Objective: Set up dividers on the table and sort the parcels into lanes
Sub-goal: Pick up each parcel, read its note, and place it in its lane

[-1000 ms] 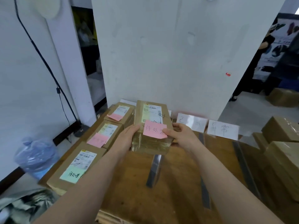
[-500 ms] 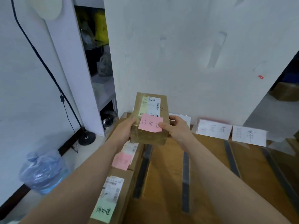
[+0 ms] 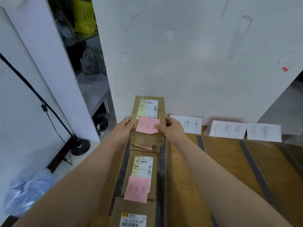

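The brown cardboard parcel (image 3: 147, 136) bearing a pink sticky note (image 3: 147, 127) is gripped at its sides by the left hand (image 3: 123, 129) and right hand (image 3: 172, 129), just left of the dark tape divider strip (image 3: 161, 169). If set down askew, the strip could be overlapped.

Four parcels show: the held parcel (image 3: 146, 137), a covered parcel (image 3: 134, 147) seen only as a sliver beneath it, the middle parcel (image 3: 129, 169) and the near parcel (image 3: 118, 213).

Three pink notes: top note (image 3: 148, 126), sliver note (image 3: 145, 146), middle note (image 3: 136, 189).

Three printed labels: top label (image 3: 148, 108), middle label (image 3: 143, 166), near label (image 3: 132, 221).

Three paper signs: left sign (image 3: 191, 126), centre sign (image 3: 227, 128), right sign (image 3: 264, 131).

Three dark dividers lie plainly on the surface (image 3: 221, 161): first divider (image 3: 161, 169), second divider (image 3: 200, 142), third divider (image 3: 255, 169). Whether the dark band (image 3: 121, 174) left of the parcels is a fourth cannot be told.

Two hands: left hand (image 3: 124, 128), right hand (image 3: 172, 128).
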Demonstrator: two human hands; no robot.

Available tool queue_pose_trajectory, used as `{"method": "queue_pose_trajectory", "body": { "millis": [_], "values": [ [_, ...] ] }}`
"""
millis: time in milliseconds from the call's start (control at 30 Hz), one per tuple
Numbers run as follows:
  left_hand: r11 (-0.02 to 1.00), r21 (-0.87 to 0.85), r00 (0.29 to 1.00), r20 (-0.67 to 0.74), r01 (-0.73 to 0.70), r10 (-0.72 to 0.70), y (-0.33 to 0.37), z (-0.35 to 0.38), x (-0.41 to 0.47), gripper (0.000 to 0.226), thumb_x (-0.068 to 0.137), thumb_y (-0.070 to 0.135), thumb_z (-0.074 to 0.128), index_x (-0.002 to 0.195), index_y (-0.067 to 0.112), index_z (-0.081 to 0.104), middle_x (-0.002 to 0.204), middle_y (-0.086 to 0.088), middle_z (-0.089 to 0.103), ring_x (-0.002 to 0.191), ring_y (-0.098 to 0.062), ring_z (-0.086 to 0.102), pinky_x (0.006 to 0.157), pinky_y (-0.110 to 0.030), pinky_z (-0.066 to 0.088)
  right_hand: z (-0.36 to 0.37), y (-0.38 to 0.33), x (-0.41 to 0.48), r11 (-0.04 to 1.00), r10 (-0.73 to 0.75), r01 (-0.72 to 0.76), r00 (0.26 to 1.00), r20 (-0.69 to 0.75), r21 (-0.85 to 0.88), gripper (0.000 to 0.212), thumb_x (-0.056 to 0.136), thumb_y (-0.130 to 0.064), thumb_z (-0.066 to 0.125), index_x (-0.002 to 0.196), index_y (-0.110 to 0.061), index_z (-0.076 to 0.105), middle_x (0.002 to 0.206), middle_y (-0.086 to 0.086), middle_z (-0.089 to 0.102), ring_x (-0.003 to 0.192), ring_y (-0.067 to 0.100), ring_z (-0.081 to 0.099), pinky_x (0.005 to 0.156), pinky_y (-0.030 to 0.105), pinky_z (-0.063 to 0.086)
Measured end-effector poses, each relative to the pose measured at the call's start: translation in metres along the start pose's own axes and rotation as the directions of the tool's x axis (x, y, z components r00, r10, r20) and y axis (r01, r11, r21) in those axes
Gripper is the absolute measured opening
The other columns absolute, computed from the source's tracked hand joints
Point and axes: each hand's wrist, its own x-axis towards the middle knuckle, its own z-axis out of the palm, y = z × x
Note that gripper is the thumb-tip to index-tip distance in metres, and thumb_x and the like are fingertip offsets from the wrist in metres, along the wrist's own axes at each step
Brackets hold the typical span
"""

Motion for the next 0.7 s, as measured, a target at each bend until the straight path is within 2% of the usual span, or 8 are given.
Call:
{"method": "queue_pose_trajectory", "body": {
  "millis": [67,133,233,367,433,500,600,700],
  "values": [
    [1.0,0.017,1.0,-0.001,0.017,-0.017,-0.01,-0.001,0.014,0.04,0.099,0.044,0.046,0.138,0.036,0.052,0.126,0.005,0.066,0.112,-0.017,0.063,0.097,-0.045,0.053,0.006,0.005,0.008,1.0,0.024,-0.024,1.0,0.001,-0.014,0.04,0.088,-0.022,0.07,0.126,-0.02,0.056,0.115,-0.003,0.067,0.092,0.01,0.064,0.071,0.023,0.055],
    [0.999,0.003,0.999,-0.006,0.033,-0.033,-0.013,0.001,0.016,0.035,0.101,0.038,0.045,0.135,0.035,0.053,0.123,0.002,0.066,0.112,-0.02,0.062,0.098,-0.045,0.051,0.011,0.012,0.013,0.999,0.045,-0.045,0.999,0.003,-0.026,0.043,0.088,-0.022,0.07,0.128,-0.018,0.055,0.115,-0.003,0.066,0.091,0.01,0.063,0.066,0.018,0.051],
    [0.998,-0.019,0.998,0.005,0.062,-0.062,-0.019,0.004,0.015,0.027,0.104,0.03,0.044,0.128,0.039,0.052,0.116,0.002,0.067,0.11,-0.02,0.062,0.097,-0.044,0.052,0.016,0.021,0.014,0.996,0.089,-0.088,0.996,0.007,-0.033,0.045,0.088,-0.021,0.07,0.129,-0.017,0.053,0.116,-0.003,0.066,0.089,0.008,0.061,0.065,0.017,0.05],
    [0.998,0.022,0.998,0.015,0.058,-0.059,-0.032,0.006,0.017,0.028,0.103,0.035,0.042,0.129,0.039,0.052,0.12,0.005,0.067,0.113,-0.018,0.062,0.096,-0.044,0.052,0.02,0.029,0.011,0.99,0.117,-0.117,0.993,-0.01,-0.08,0.054,0.086,-0.02,0.072,0.133,-0.015,0.046,0.124,-0.001,0.062,0.094,0.009,0.057,0.059,0.015,0.045],
    [0.997,0.056,0.999,0.005,0.046,-0.046,-0.033,0.008,0.014,0.027,0.104,0.035,0.041,0.129,0.038,0.053,0.119,0.007,0.067,0.109,-0.013,0.062,0.089,-0.036,0.055,0.02,0.031,0.012,0.987,0.125,-0.126,0.992,-0.014,-0.097,0.057,0.086,-0.021,0.072,0.135,-0.015,0.044,0.127,0.0,0.061,0.097,0.01,0.056,0.062,0.016,0.047],
    [0.994,0.105,0.999,-0.026,0.023,-0.02,-0.029,0.011,0.009,0.03,0.105,0.034,0.039,0.132,0.035,0.051,0.118,0.008,0.065,0.099,-0.005,0.06,0.075,-0.023,0.051,0.02,0.03,0.011,0.984,0.123,-0.124,0.992,-0.019,-0.128,0.058,0.086,-0.023,0.071,0.137,-0.015,0.043,0.129,0.001,0.06,0.098,0.01,0.055,0.062,0.016,0.047],
    [0.976,0.219,0.998,-0.057,-0.012,0.025,-0.02,0.014,0.004,0.037,0.106,0.03,0.034,0.138,0.02,0.049,0.117,0.005,0.058,0.096,-0.008,0.049,0.072,-0.024,0.04,0.02,0.027,0.006,0.977,0.102,-0.104,0.995,-0.022,-0.187,0.059,0.088,-0.027,0.069,0.139,-0.017,0.041,0.132,0.0,0.059,0.098,0.009,0.054,0.065,0.016,0.046],
    [0.928,0.366,0.987,-0.109,-0.069,0.116,-0.015,0.015,0.003,0.027,0.106,0.026,0.032,0.11,0.024,0.058,0.094,0.014,0.056,0.089,-0.013,0.052,0.066,-0.025,0.04,0.013,0.02,-0.004,0.961,0.031,-0.039,0.999,-0.033,-0.274,0.058,0.092,-0.031,0.064,0.143,-0.019,0.04,0.138,-0.002,0.055,0.108,0.012,0.055,0.079,0.02,0.044]
  ]
}}
